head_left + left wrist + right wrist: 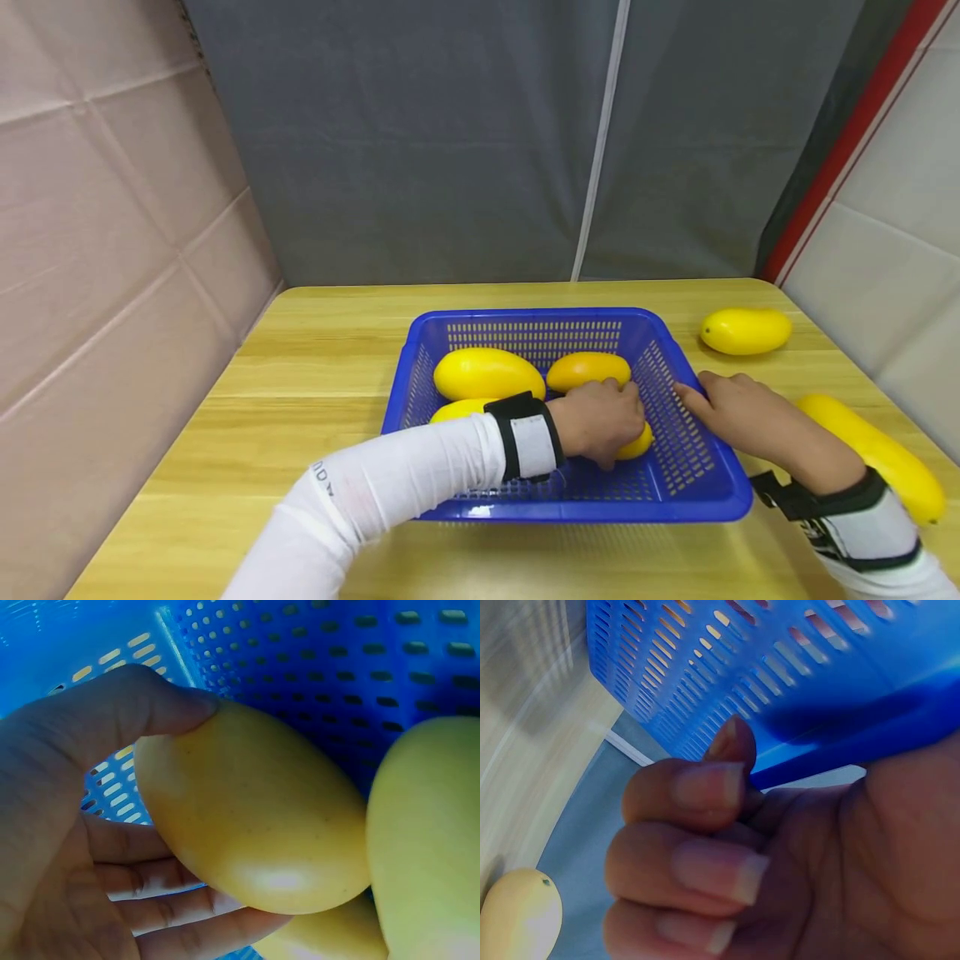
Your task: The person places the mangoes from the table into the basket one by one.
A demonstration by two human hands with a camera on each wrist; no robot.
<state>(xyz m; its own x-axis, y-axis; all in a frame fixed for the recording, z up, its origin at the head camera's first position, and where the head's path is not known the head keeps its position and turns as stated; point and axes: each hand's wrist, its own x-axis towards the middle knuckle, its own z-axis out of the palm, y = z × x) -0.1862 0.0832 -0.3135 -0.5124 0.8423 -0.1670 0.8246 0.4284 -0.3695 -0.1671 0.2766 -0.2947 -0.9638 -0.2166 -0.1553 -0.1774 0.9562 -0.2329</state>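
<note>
A blue perforated plastic basket (pixel 570 512) stands on the wooden table with several smooth yellow oval fruits in it. My left hand (pixel 603 417) reaches down into its right half and grips one mango-like yellow fruit (pixel 255 810), thumb on one side and fingers along the other. In the head view only an end of that fruit (pixel 636 443) shows past the knuckles. Another yellow fruit (pixel 435 840) sits right against it in the left wrist view. My right hand (pixel 780 847) holds the basket's right rim, with curled fingers outside and the thumb at the edge.
Inside the basket, a large yellow fruit (pixel 489 374) and a smaller orange-yellow one (pixel 588 370) lie toward the back. On the table (pixel 322 375) to the right are a yellow fruit (pixel 746 331) and a long one (pixel 873 450) beside my right forearm. A grey curtain (pixel 450 150) hangs behind.
</note>
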